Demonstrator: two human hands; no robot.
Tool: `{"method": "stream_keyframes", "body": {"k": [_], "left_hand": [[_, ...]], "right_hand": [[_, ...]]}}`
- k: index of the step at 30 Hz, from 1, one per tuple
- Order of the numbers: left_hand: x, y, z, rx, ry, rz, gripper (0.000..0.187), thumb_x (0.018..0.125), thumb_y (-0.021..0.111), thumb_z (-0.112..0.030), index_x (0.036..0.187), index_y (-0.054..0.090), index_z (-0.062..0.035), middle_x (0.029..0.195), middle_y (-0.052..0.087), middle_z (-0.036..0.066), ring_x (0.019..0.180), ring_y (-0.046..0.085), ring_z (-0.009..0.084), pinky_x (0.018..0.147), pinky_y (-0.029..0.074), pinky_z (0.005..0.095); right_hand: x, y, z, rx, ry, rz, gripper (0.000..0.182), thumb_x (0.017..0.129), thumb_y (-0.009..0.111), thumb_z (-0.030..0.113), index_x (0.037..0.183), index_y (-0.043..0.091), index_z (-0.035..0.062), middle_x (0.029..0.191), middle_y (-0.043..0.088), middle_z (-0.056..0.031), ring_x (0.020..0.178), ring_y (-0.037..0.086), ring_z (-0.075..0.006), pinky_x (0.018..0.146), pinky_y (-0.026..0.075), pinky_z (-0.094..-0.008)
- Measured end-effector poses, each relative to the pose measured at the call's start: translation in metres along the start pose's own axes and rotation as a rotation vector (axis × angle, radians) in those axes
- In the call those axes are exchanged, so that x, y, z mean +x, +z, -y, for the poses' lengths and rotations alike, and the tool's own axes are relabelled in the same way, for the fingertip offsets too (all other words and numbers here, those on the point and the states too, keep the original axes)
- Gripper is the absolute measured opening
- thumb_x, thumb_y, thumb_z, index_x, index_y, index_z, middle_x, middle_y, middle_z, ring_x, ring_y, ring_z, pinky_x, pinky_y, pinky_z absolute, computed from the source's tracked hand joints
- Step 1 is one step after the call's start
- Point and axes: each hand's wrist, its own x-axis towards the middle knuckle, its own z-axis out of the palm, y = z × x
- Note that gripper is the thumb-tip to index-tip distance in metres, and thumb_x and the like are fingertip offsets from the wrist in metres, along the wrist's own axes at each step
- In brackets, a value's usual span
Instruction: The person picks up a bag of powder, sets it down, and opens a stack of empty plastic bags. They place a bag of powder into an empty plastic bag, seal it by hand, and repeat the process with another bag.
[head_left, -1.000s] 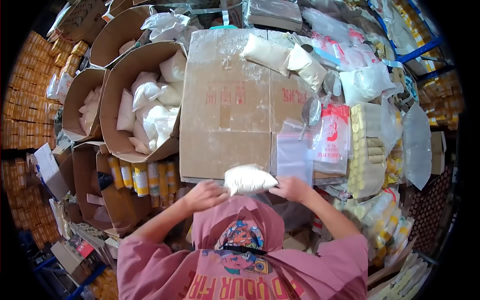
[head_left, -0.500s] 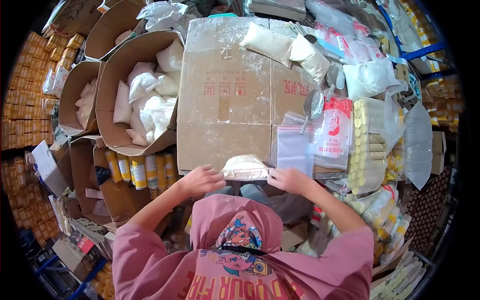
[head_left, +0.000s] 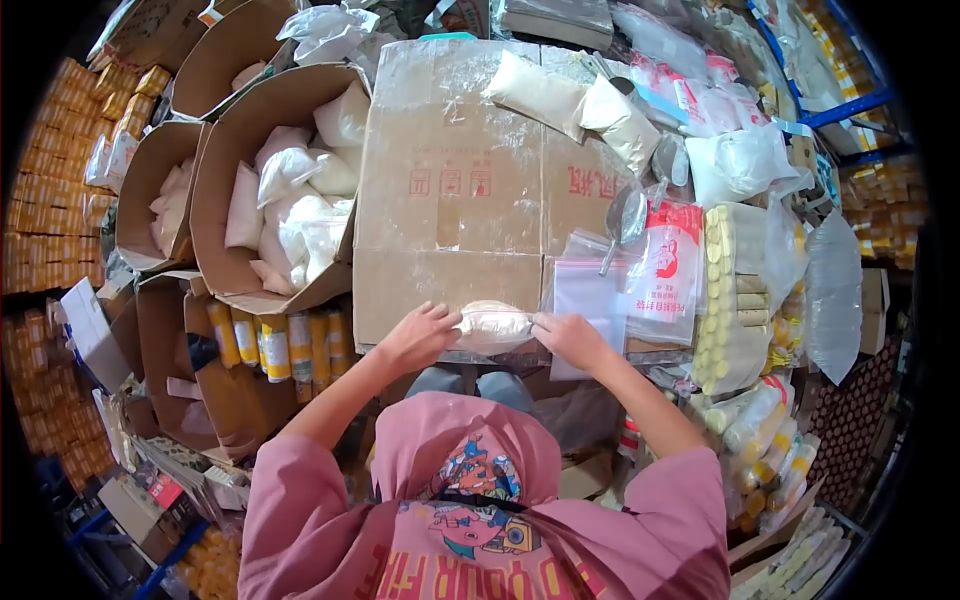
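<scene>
A small clear bag of pale powder (head_left: pixel 493 325) lies at the near edge of the cardboard sheet (head_left: pixel 440 220). My left hand (head_left: pixel 420 335) has its fingers pressed together at the bag's left end. At the right end, my right hand (head_left: pixel 568 338) pinches the bag's corner. Just right of that hand lie empty zip bags (head_left: pixel 588 295) and a red-printed plastic bag (head_left: pixel 668 270). A metal scoop (head_left: pixel 628 215) rests above them. Two filled powder bags, one (head_left: pixel 535 92) beside the other (head_left: pixel 618 122), lie at the far right of the sheet.
Left of the sheet stands a large carton (head_left: pixel 225 200) holding several powder bags, with yellow-wrapped rolls (head_left: pixel 275 345) below it. On the right are stacked pale sticks (head_left: pixel 722 300), a white bag (head_left: pixel 740 160) and an air-filled clear bag (head_left: pixel 833 295).
The powder bag has moved slightly away from my body, onto the sheet, and looks flatter. My left hand has moved up and right to its end, and my right hand has shifted slightly up.
</scene>
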Motion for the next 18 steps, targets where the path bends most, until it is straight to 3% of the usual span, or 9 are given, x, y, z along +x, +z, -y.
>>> {"method": "stream_keyframes", "body": {"k": [5, 7, 11, 18], "left_hand": [[0.001, -0.013, 0.0, 0.029, -0.108, -0.087, 0.011, 0.08, 0.059, -0.013, 0.09, 0.065, -0.0106, 0.1, 0.058, 0.007, 0.099, 0.059, 0.0256, 0.085, 0.046, 0.0381], [-0.004, -0.002, 0.007, -0.082, -0.156, -0.089, 0.01, 0.081, 0.06, -0.013, 0.089, 0.063, -0.0083, 0.093, 0.06, 0.009, 0.092, 0.061, 0.029, 0.08, 0.048, 0.0396], [-0.007, 0.006, 0.015, -0.446, -0.334, -0.091, 0.01, 0.08, 0.06, -0.01, 0.087, 0.062, -0.0041, 0.08, 0.065, 0.015, 0.079, 0.064, 0.0362, 0.072, 0.051, 0.042], [-0.003, 0.016, 0.012, -0.569, -0.456, -0.133, 0.005, 0.076, 0.058, -0.006, 0.08, 0.06, -0.0043, 0.075, 0.064, 0.017, 0.079, 0.062, 0.0396, 0.07, 0.049, 0.0465]], "right_hand": [[0.005, -0.004, 0.004, -0.059, 0.064, 0.02, 0.007, 0.08, 0.057, 0.006, 0.087, 0.055, 0.006, 0.094, 0.057, -0.0095, 0.071, 0.065, -0.0242, 0.057, 0.053, -0.0372], [0.007, -0.005, 0.002, -0.029, 0.088, -0.029, 0.008, 0.08, 0.057, 0.005, 0.088, 0.055, 0.0064, 0.093, 0.056, -0.0096, 0.069, 0.065, -0.0258, 0.055, 0.053, -0.0387], [0.006, 0.0, 0.005, 0.113, 0.187, -0.025, 0.013, 0.078, 0.06, 0.004, 0.09, 0.055, 0.0065, 0.096, 0.055, -0.0099, 0.075, 0.065, -0.0292, 0.059, 0.053, -0.0404], [0.014, -0.018, 0.016, 0.386, 0.328, -0.025, 0.015, 0.073, 0.069, 0.01, 0.085, 0.062, 0.0053, 0.103, 0.055, -0.0106, 0.093, 0.062, -0.031, 0.074, 0.054, -0.0414]]}}
